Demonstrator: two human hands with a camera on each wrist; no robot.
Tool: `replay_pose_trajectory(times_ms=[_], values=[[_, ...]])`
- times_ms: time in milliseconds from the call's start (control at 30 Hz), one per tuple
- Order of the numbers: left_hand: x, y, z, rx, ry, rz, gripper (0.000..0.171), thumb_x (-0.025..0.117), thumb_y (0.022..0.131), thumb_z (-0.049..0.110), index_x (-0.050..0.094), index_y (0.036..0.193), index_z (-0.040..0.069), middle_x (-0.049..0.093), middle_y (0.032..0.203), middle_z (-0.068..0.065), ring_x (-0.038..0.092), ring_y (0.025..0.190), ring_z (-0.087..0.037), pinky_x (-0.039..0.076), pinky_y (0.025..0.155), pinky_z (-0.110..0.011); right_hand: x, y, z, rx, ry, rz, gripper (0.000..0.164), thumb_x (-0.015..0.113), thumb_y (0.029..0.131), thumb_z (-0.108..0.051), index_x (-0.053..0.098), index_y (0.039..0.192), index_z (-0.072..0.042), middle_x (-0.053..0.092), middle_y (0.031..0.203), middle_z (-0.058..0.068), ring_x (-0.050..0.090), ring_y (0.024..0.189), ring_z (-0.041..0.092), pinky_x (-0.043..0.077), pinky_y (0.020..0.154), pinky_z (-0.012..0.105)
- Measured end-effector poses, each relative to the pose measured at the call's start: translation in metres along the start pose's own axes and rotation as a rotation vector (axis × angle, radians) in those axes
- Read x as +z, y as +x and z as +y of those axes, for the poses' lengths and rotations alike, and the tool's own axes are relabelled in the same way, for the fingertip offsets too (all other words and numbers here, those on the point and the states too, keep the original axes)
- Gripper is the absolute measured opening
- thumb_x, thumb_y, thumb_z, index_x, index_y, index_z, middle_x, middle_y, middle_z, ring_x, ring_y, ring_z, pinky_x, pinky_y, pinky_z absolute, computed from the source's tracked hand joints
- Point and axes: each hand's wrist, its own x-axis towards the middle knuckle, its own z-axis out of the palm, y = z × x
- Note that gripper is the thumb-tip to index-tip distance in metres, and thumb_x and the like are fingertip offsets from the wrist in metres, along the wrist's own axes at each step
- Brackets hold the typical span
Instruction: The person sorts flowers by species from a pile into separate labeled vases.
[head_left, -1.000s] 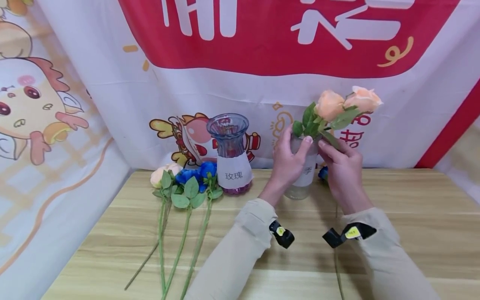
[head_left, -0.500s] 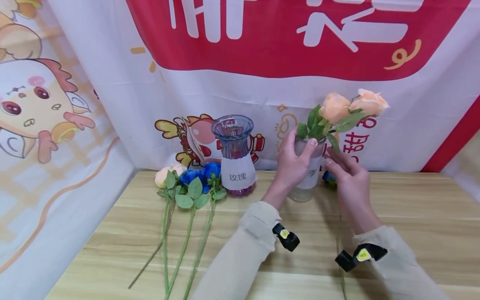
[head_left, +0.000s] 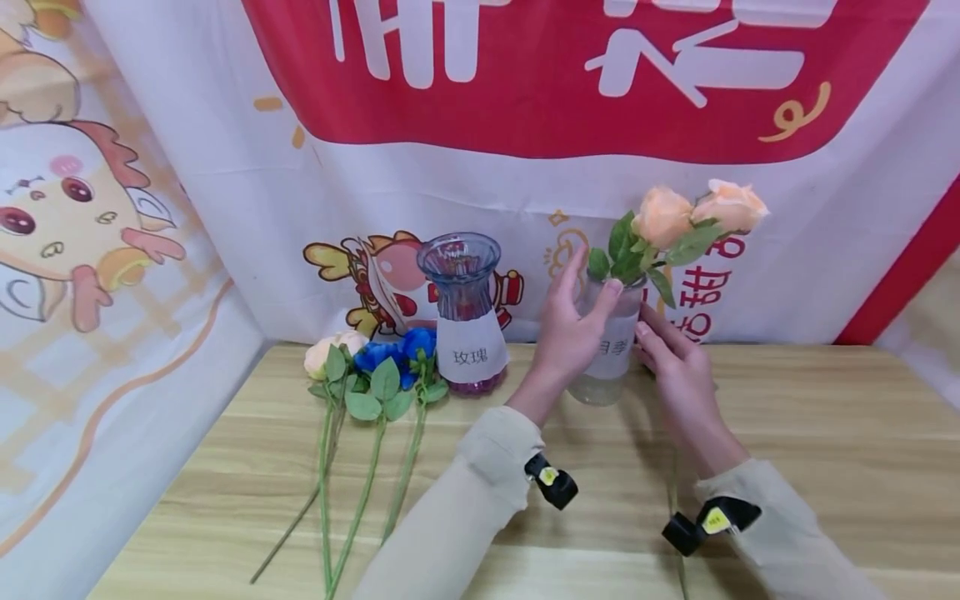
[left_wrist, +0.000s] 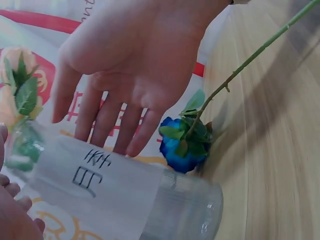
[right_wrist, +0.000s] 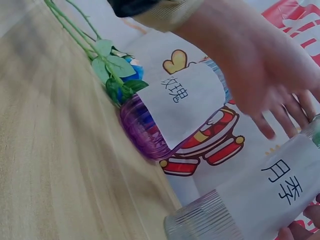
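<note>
On my feed I read 月季 on the jar (head_left: 611, 354) of peach flowers (head_left: 663, 217), on the table (head_left: 825, 454) between left hand (head_left: 564, 329), spread wide, and right hand (head_left: 678, 367), fingers straight; the vase (head_left: 468, 325) reads 玫瑰.

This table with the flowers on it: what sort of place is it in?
Probably a staged indoor corner, perhaps a booth: printed cloth hangings stand behind a wood-grain table, which bears a labelled clear vase and a labelled blue-and-purple vase.
</note>
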Motion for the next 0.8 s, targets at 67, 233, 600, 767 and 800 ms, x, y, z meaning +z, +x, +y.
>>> replay_pose_trajectory(times_ms=[67,233,600,767,800], values=[[-0.007,-0.006,0.001,-0.013,-0.005,0.029,0.069,0.066,0.104,0.044,0.036,0.165,0.035,0.036,0.172,0.011,0.033,0.161,-0.018,0.03,0.131,-0.048,-0.002,-0.001,0.001,-0.008,-0.009,-0.024,0.065,0.054,0.111,-0.04,0.032,0.167,-0.017,0.029,0.176,-0.002,0.039,0.155,0.013,0.04,0.126,0.03],[-0.032,-0.026,0.003,-0.03,0.019,0.089,0.055,0.068,0.103,0.041,0.05,0.155,0.04,0.051,0.163,0.013,0.054,0.147,-0.018,0.044,0.123,-0.049,-0.006,-0.002,0.0,-0.012,-0.039,-0.068,0.068,0.054,0.11,-0.043,0.027,0.168,-0.02,0.023,0.178,-0.004,0.025,0.163,0.018,0.032,0.132,0.039],[-0.09,-0.068,-0.004,-0.008,0.107,0.177,0.038,0.07,0.103,0.028,0.066,0.14,0.027,0.072,0.139,0.007,0.064,0.132,-0.012,0.05,0.113,-0.047,-0.009,-0.003,0.0,-0.013,-0.038,-0.079,0.072,0.057,0.109,-0.043,0.025,0.169,-0.019,0.022,0.179,-0.002,0.028,0.163,0.019,0.035,0.13,0.036],[-0.136,-0.082,-0.009,-0.008,0.121,0.211,0.038,0.072,0.101,0.02,0.068,0.138,0.016,0.075,0.133,0.0,0.069,0.122,-0.017,0.054,0.105,-0.042,-0.005,-0.002,-0.002,-0.015,-0.034,-0.082,0.073,0.058,0.109,-0.042,0.026,0.169,-0.017,0.024,0.178,0.0,0.029,0.162,0.018,0.035,0.13,0.035],[-0.147,-0.085,-0.009,-0.022,0.129,0.215,0.038,0.072,0.101,0.019,0.067,0.139,0.014,0.075,0.133,-0.002,0.069,0.122,-0.017,0.053,0.104,-0.041,-0.005,-0.002,-0.003,-0.014,-0.036,-0.082,0.073,0.058,0.109,-0.042,0.026,0.169,-0.017,0.024,0.178,0.0,0.029,0.162,0.018,0.034,0.13,0.036]])
